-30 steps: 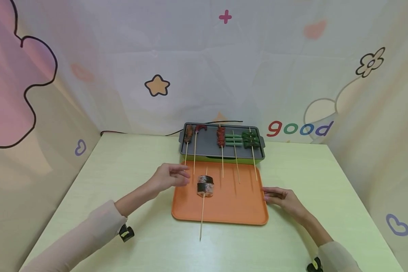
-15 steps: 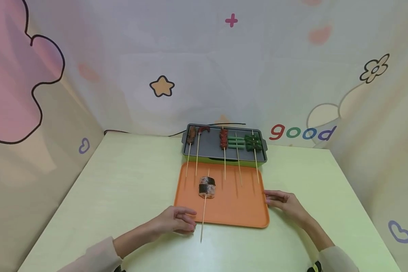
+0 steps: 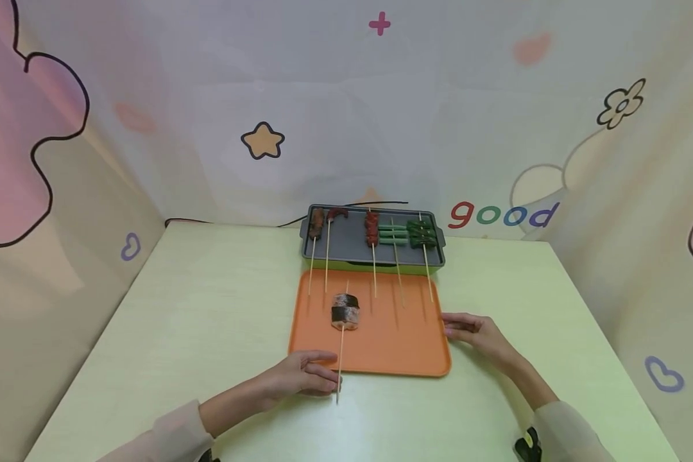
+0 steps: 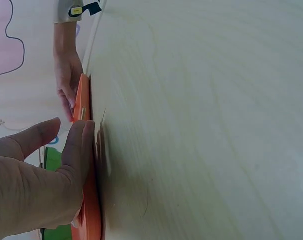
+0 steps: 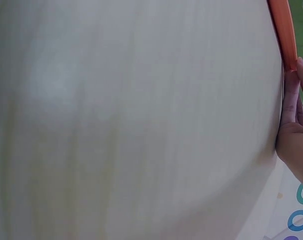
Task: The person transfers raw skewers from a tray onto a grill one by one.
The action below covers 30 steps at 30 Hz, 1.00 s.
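Observation:
An orange tray (image 3: pixel 398 353) lies on the table, with a skewer of dark-banded rolls (image 3: pixel 345 312) across it; its bare stick passes over the front rim. My left hand (image 3: pixel 300 375) is at the tray's front edge, beside the end of that stick. In the left wrist view, the left hand (image 4: pixel 36 185) has its thumb raised apart from straight fingers. My right hand (image 3: pixel 485 337) touches the tray's right rim with extended fingertips. The right wrist view shows part of the right hand (image 5: pixel 295 130) low against the table, fingertips at the rim.
Behind the tray stands a grey grill pan (image 3: pixel 352 247) on a green base. Several skewers lie across it, including a red meat skewer (image 3: pixel 372 229) and a green vegetable skewer (image 3: pixel 421 234); their sticks reach over the tray. A black cord (image 3: pixel 190 221) runs along the back.
My left hand has come down from the tray's left side to its front edge, then slightly right to the stick. The right hand stays at the right rim.

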Available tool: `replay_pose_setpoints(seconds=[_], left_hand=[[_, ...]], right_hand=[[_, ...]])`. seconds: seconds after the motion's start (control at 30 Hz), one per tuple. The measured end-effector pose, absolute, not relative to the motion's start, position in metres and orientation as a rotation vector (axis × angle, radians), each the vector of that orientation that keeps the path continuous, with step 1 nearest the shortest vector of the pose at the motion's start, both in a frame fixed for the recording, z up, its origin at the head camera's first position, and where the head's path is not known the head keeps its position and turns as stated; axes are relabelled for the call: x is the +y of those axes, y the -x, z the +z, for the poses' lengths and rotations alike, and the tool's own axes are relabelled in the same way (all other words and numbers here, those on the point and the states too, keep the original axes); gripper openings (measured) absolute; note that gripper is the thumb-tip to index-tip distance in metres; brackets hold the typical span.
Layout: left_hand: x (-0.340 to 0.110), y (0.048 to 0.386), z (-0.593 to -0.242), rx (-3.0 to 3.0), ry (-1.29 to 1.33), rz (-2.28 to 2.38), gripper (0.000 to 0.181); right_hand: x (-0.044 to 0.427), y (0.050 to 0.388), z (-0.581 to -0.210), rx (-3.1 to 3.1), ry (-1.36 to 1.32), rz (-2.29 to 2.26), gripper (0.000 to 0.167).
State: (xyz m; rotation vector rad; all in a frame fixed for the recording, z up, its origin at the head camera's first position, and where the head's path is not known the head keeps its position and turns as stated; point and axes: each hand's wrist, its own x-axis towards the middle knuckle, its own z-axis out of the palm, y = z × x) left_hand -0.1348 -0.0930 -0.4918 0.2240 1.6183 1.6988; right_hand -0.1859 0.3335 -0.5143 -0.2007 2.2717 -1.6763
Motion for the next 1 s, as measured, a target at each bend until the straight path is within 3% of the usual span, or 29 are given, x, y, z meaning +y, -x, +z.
replay_pose_setpoints(seconds=[1.0], left_hand=[[-0.0896, 0.1374, -0.4872, 1.622, -0.087, 1.742, 0.056]], right_hand=[[0.3321, 0.1868, -0.5145, 2.289, 0.156, -1.667, 0.049]])
